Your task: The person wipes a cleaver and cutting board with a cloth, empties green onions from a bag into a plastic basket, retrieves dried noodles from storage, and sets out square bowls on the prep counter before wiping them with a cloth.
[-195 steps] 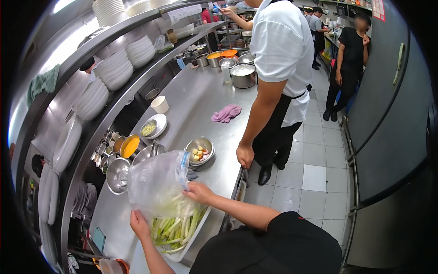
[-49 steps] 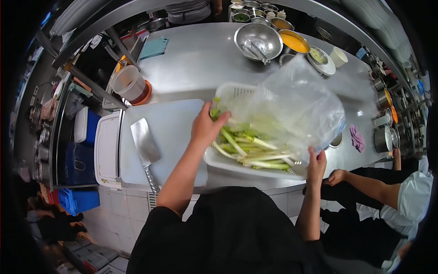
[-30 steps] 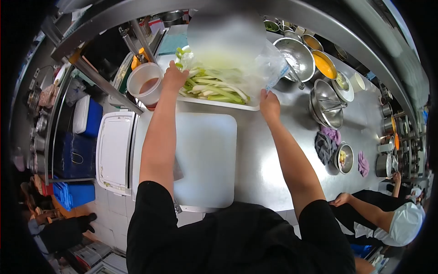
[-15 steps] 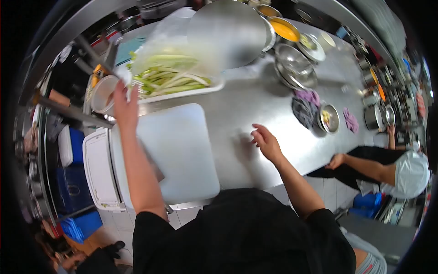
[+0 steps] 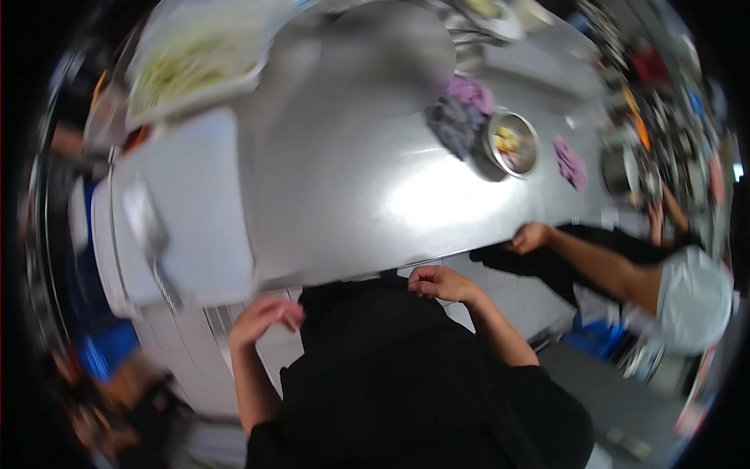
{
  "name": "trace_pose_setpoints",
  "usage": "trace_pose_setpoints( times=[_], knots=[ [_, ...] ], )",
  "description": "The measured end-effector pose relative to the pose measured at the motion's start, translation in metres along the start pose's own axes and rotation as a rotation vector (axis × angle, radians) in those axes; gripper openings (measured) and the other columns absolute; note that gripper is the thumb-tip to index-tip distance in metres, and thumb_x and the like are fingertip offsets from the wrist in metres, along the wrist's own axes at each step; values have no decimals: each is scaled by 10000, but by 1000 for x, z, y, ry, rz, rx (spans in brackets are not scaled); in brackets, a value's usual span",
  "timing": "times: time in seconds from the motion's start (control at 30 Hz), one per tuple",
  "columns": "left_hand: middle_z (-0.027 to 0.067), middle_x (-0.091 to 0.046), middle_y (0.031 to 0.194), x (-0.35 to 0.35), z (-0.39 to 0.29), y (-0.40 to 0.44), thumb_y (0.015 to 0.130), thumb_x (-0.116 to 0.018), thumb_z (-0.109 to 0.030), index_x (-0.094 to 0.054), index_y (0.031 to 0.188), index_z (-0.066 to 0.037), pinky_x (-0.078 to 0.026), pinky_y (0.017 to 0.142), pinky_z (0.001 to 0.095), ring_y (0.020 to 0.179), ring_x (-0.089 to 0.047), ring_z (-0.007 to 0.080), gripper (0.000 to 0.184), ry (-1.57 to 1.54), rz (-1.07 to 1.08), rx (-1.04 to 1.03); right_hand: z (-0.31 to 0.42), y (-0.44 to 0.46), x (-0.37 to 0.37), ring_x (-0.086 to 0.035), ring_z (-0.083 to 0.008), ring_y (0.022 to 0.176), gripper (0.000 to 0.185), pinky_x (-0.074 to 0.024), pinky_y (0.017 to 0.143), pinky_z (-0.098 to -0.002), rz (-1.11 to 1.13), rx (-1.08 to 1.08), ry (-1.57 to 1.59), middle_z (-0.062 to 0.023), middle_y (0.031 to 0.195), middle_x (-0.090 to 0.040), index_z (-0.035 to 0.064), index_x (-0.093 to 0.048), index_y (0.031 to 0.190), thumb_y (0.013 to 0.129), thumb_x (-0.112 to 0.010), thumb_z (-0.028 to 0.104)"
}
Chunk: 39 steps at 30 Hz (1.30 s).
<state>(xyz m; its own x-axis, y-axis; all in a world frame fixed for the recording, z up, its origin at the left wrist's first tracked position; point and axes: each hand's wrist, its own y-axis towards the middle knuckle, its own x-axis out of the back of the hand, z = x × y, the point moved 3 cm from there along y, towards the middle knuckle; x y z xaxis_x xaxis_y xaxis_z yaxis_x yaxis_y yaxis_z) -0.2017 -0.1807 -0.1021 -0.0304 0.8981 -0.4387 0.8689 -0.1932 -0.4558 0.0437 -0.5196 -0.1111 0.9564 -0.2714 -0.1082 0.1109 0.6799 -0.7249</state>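
Observation:
Near the front edge of the steel table (image 5: 336,195), my left hand (image 5: 266,316) is raised beside my black apron, blurred, with its fingers loosely curled and nothing seen in it. My right hand (image 5: 439,283) is by the table edge, fingers bent inward; whether they hold anything is too small to tell. A cleaver (image 5: 147,223) lies on the white cutting board (image 5: 199,187), to the left. Behind the board, a white tray (image 5: 199,105) holds green and white stalks (image 5: 187,66), partly under a clear plastic bag.
A metal bowl (image 5: 528,148) with yellow chunks stands beside a grey cloth (image 5: 453,129) and a purple cloth (image 5: 473,94). Another purple cloth (image 5: 569,162) lies farther right. A co-worker in a white shirt (image 5: 694,301) rests a hand (image 5: 531,238) at the table edge.
Both my hands have drawn back from over the table to its front edge. The view has swung right, so the tray and board appear farther left. The cleaver is now uncovered.

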Motion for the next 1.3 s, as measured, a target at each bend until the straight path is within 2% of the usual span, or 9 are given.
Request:
trace_pose_setpoints(
  times=[0.17, 0.4, 0.53, 0.73, 0.9, 1.03, 1.17, 1.23, 1.3],
  knots=[
    [46, -628, 806, -23, 188, 37, 926, -634, -389, -604, 977, -45, -451, 541, 266, 638, -585, 137, 350, 12, -791, 283, -20, 5, 10, -596, -129, 810, 217, -482, 752, -277, 103, -8, -446, -32, 886, -649, 74, -636, 1065, 945, -589, 248],
    [74, -636, 739, -19, 327, 39, 910, -639, -384, -628, 1010, -28, -461, 515, 296, 601, -595, 164, 369, -174, -956, 210, -58, 50, 4, -675, -239, 856, 315, -509, 761, -367, 126, -36, -870, -123, 922, -705, 88, -651, 1074, 930, -574, 357],
    [64, -633, 722, 13, 344, 21, 900, -642, -403, -635, 1036, -35, -478, 501, 303, 586, -607, 159, 392, 76, -1087, 206, -56, 99, -35, -623, -164, 802, 300, -492, 748, -320, 144, -19, -887, -73, 900, -675, 102, -635, 1136, 937, -580, 320],
    [120, -679, 813, 77, 350, -12, 893, -630, -409, -631, 1085, -12, -512, 514, 329, 592, -647, 183, 441, -183, -1080, 271, -57, 190, -158, -635, -197, 879, 371, -498, 798, -333, 250, 3, -972, -71, 976, -668, 117, -577, 1245, 922, -599, 297],
    [206, -686, 1087, 152, 406, -21, 868, -603, -498, -675, 1092, -37, -483, 926, 429, 1067, -630, 373, 518, -123, -1186, 258, -74, 297, -250, -557, -329, 1200, 506, -446, 1006, -412, 253, 44, -1234, -164, 1285, -588, 118, -516, 1338, 885, -619, 318],
    [217, -678, 1106, 193, 402, -16, 868, -607, -518, -649, 1157, -39, -472, 955, 413, 1103, -619, 363, 560, -327, -1180, 203, -72, 407, -302, -514, -369, 1239, 548, -423, 1033, -452, 117, 159, -1372, -212, 1331, -533, 81, -476, 1365, 879, -601, 300],
    [266, -636, 1175, 238, 411, 29, 841, -621, -574, -557, 1270, 6, -464, 967, 403, 1126, -607, 377, 725, -469, -1265, 51, -54, 499, -338, -512, -382, 1233, 535, -421, 1028, -473, 61, 267, -1370, -218, 1328, -530, 91, -468, 1367, 874, -585, 261],
    [169, -667, 1036, 265, 418, 62, 803, -714, -515, -432, 1363, 57, -538, 658, 333, 861, -650, 200, 849, -629, -1417, -51, -51, 525, -345, -513, -391, 1225, 508, -426, 1020, -474, 40, 72, -1458, -226, 1322, -529, 90, -475, 1354, 869, -565, 211],
    [167, -663, 1034, 292, 416, 94, 795, -725, -512, -424, 1352, 66, -530, 693, 335, 844, -641, 202, 858, -831, -1452, -125, -51, 545, -343, -531, -380, 1214, 496, -437, 1010, -454, 1, 77, -1472, -215, 1303, -557, 76, -499, 1340, 859, -554, 183]
  ],
)
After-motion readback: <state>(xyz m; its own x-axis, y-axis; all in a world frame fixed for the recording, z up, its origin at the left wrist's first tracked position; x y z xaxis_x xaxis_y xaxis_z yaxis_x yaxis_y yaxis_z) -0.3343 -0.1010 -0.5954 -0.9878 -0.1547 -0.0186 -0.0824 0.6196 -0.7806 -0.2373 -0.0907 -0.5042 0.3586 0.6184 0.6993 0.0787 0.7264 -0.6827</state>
